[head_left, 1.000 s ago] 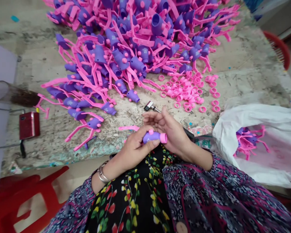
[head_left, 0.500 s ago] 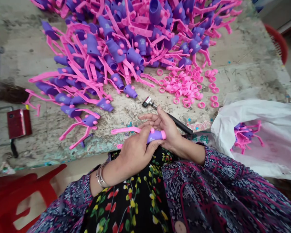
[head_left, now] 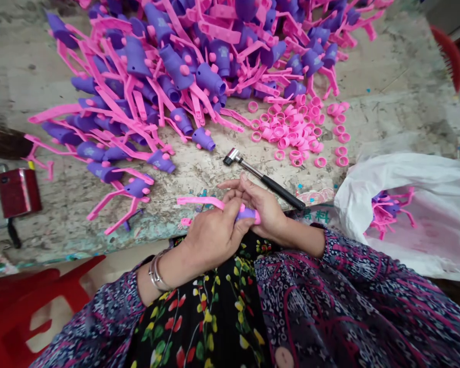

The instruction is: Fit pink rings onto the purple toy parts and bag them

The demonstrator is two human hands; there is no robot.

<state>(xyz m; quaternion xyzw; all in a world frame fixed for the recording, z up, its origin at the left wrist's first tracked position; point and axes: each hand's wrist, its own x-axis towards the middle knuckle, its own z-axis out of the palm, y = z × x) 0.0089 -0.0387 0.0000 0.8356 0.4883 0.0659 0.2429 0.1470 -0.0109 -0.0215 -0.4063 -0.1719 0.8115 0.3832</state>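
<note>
My left hand is wrapped round a purple plastic doll-like piece with pink legs, which stick out to the left past my wrist side. A pink ring sits on its right end, against the palm of my right hand. The right hand's fingers are stretched out behind the piece and not closed round it. Just beyond them lies a small hammer with a metal head and black handle. Loose pink rings are scattered on the table past the hammer.
A big heap of purple and pink pieces covers the table's far side. At the right a white sack holds more of them. A dark red box stands left; red plastic chairs are below the table edge.
The pink ring end has come closer into my right palm, and the left hand has turned so the pink legs show. The view has shifted, uncovering the whole hammer.
</note>
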